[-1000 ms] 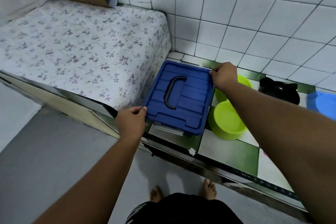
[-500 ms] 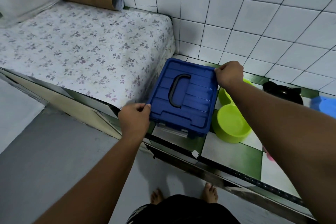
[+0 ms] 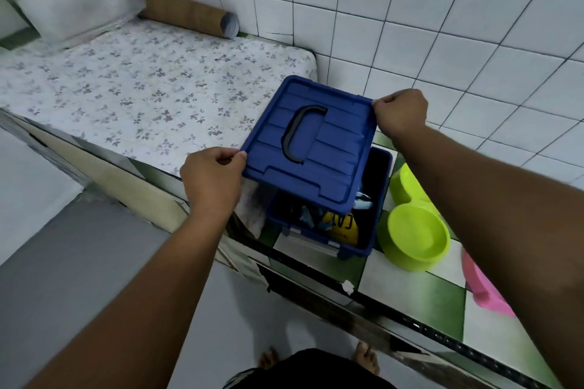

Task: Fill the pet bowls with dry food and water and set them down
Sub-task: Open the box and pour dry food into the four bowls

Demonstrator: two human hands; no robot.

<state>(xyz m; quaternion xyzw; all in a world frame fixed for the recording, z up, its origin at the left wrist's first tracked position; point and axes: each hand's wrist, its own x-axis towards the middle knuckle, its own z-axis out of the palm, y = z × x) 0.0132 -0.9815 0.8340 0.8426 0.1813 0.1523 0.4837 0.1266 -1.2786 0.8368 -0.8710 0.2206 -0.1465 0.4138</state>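
Plainly, the left hand (image 3: 211, 177) has its fingers (image 3: 232, 156) pinching the near-left corner of the blue lid (image 3: 316, 142), and the right hand (image 3: 399, 112) pinches the far-right corner. The lid hangs tilted over the open blue bin (image 3: 377, 199), raised off its near rim. Neither hand touches the green pet bowl (image 3: 414, 240), which sits on the tiled table (image 3: 410, 294) just right of the bin, beneath the right forearm.

By count there is one lid with one dark handle (image 3: 297, 136), one bin, one yellow bag (image 3: 343, 224) inside lettered "CAT", and one green bowl with two joined basins.

Left of the bin, a flowered mat (image 3: 126, 88) covers the table, with a clear-wrapped pillow (image 3: 72, 6) and a cardboard tube (image 3: 186, 12) by the wall. The lid hides most of the bin's mouth. A pink thing (image 3: 483, 287) lies right of the bowl, partly behind the forearm.
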